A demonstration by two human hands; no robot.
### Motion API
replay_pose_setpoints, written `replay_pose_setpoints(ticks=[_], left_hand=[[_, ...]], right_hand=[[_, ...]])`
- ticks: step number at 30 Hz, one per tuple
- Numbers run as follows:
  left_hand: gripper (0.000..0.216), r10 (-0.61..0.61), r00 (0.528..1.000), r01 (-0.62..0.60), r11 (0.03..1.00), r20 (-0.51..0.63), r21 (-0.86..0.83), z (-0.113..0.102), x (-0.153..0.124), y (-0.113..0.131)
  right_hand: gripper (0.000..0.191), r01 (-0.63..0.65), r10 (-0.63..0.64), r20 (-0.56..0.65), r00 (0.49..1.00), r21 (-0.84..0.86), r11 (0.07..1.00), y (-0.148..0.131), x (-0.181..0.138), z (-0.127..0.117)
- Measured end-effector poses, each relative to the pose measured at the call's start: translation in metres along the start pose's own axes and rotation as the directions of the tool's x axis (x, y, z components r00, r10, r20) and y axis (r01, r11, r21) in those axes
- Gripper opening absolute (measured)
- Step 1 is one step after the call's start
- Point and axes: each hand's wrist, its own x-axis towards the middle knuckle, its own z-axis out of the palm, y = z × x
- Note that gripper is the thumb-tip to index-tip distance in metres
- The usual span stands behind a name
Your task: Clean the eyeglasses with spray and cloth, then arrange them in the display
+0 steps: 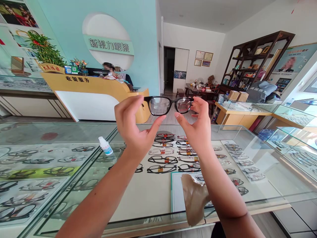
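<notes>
I hold a pair of black-framed glasses [170,105] up in front of me, above a glass display counter [250,145]. My left hand [133,124] pinches the frame's left end between thumb and fingers. My right hand [196,124] grips the right end the same way. Both lenses face me and look clear. A brown cleaning cloth [194,201] lies on the counter glass below my right forearm. A small white dropper bottle [105,145] lies on its side on the glass to the left.
Rows of glasses frames [163,160] fill the cases under the glass. A yellow reception desk [94,87] stands beyond, with a person [109,67] seated behind it. More glass counters [284,115] and a dark shelf unit [257,59] line the right side.
</notes>
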Motion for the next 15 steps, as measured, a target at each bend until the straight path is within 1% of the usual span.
replay_pose_setpoints(ticks=[2, 4, 7, 10, 15], left_hand=[[0.085, -0.049, 0.999, 0.049, 0.998, -0.007, 0.027, 0.0, 0.001, 0.003], [0.081, -0.069, 0.997, 0.07, 0.996, -0.021, 0.047, 0.0, 0.002, 0.006], [0.078, -0.044, 0.999, 0.044, 0.999, -0.009, 0.025, -0.001, 0.005, 0.007], [0.078, -0.028, 0.999, 0.029, 0.999, 0.023, -0.04, -0.002, 0.009, 0.0], [0.075, -0.128, 0.99, 0.135, 0.981, 0.058, -0.139, 0.0, 0.01, -0.018]], right_hand=[[0.064, -0.005, 0.005, -0.008, 1.0, 0.009, 1.0, -0.001, 0.0, 0.0], [0.064, -0.012, 0.012, -0.012, 1.0, 0.013, 1.0, -0.002, 0.0, 0.0], [0.064, -0.011, 0.011, -0.01, 1.0, 0.002, 1.0, -0.004, -0.001, 0.0], [0.063, 0.016, -0.016, -0.012, 1.0, 0.006, 1.0, -0.004, -0.002, 0.0], [0.059, 0.117, -0.117, -0.019, 0.993, -0.025, 0.993, -0.001, 0.0, 0.0]])
